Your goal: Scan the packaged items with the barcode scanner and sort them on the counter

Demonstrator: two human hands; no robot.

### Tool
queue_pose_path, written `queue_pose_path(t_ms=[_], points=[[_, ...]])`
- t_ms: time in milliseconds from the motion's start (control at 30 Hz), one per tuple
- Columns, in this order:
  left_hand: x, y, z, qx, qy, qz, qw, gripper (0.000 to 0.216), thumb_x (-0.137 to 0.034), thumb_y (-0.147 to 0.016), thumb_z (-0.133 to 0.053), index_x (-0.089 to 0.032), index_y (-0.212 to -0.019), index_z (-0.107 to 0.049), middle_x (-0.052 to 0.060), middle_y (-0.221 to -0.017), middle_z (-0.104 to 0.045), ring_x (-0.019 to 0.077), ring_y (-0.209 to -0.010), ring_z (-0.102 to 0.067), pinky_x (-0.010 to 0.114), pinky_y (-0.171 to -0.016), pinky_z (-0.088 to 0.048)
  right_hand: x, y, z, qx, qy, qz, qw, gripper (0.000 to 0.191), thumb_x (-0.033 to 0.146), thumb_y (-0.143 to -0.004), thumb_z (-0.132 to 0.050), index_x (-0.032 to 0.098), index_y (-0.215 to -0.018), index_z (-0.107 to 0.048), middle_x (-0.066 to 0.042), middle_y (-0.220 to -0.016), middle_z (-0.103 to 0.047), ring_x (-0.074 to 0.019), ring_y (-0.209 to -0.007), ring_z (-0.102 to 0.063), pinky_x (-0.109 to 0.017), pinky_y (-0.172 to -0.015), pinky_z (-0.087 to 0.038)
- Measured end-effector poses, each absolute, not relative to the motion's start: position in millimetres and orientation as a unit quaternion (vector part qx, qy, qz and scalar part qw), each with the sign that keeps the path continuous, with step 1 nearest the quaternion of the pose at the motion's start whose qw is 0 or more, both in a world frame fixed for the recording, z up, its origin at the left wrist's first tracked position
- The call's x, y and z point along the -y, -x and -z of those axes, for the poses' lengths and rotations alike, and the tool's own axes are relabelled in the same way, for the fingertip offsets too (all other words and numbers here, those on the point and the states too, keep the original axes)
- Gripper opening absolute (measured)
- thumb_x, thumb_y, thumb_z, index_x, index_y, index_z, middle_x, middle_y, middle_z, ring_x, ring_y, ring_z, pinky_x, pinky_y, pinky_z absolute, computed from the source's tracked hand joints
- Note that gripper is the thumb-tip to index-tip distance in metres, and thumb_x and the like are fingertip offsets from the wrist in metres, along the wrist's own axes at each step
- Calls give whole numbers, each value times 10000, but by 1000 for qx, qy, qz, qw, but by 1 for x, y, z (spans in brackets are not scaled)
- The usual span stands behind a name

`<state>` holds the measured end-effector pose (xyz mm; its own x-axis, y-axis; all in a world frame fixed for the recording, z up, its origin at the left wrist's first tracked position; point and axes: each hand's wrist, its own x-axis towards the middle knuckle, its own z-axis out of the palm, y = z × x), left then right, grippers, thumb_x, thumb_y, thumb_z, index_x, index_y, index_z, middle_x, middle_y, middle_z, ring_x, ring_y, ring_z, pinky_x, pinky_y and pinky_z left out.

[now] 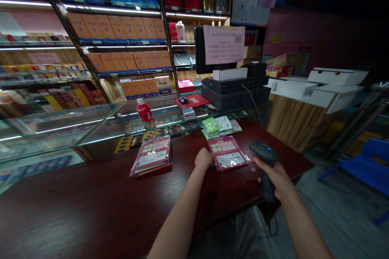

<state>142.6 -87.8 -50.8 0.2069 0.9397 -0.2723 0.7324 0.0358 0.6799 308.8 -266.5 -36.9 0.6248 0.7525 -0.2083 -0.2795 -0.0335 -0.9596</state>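
My right hand [275, 178] grips the handle of a black barcode scanner [263, 153], whose head points at a pink packet [227, 152] lying on the dark red counter [91, 206]. My left hand [204, 158] rests closed at the packet's left edge, touching it; whether it pinches the packet is unclear. A second stack of pink packets [152, 156] lies further left on the counter. Green and white packets [220, 126] are piled just beyond the pink packet.
A glass display case [75, 129] runs along the back with a red bottle [144, 111] on it. A cash register with monitor [234, 85] stands behind. Shelves of boxed goods [121, 32] fill the wall. A blue chair [364, 166] stands at right.
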Motion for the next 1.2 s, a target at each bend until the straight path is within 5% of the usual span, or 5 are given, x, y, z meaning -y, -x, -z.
queue_pose_path(t_ms=[233,567,833,1000,1200], points=[[95,-138,57,-558,-548,-261,566,259,-337,-719,-691,-108,-631,-606,61,-587,-640,155,-565,-636,250,-568,-507,265,-306,37,208,590,-400,670,478,377,-592,-827,160,-981,-654,-78,-843,-737,-224,-656,-703,-223,-379,-469],[108,-69,37,-453,-465,-263,713,218,-110,-580,-747,-137,-640,-538,22,-621,-660,126,-562,-633,271,-606,-555,264,-289,30,231,570,-418,668,401,423,-644,-790,150,-912,-672,-98,-777,-749,-194,-562,-688,-254,-451,-537],[90,-37,42,-426,-453,-438,649,269,-190,-611,-708,-151,-845,-583,17,-738,-690,133,-646,-658,258,-639,-537,258,-266,22,269,558,-443,648,404,488,-612,-793,153,-789,-657,-23,-582,-662,-170,-522,-662,-228,-455,-518],[66,-60,71,-382,-479,-579,538,329,-265,-656,-659,-128,-948,-595,84,-909,-710,184,-845,-676,320,-800,-520,252,-248,22,330,573,-423,620,434,529,-608,-773,149,-567,-569,14,-449,-541,-91,-380,-514,-173,-351,-383],[49,-73,101,-344,-494,-646,469,254,-222,-684,-624,-137,-923,-622,89,-936,-708,194,-881,-663,355,-858,-498,252,-236,30,386,587,-417,577,434,548,-584,-765,160,-684,-597,46,-411,-501,-80,-327,-431,-181,-313,-318]])
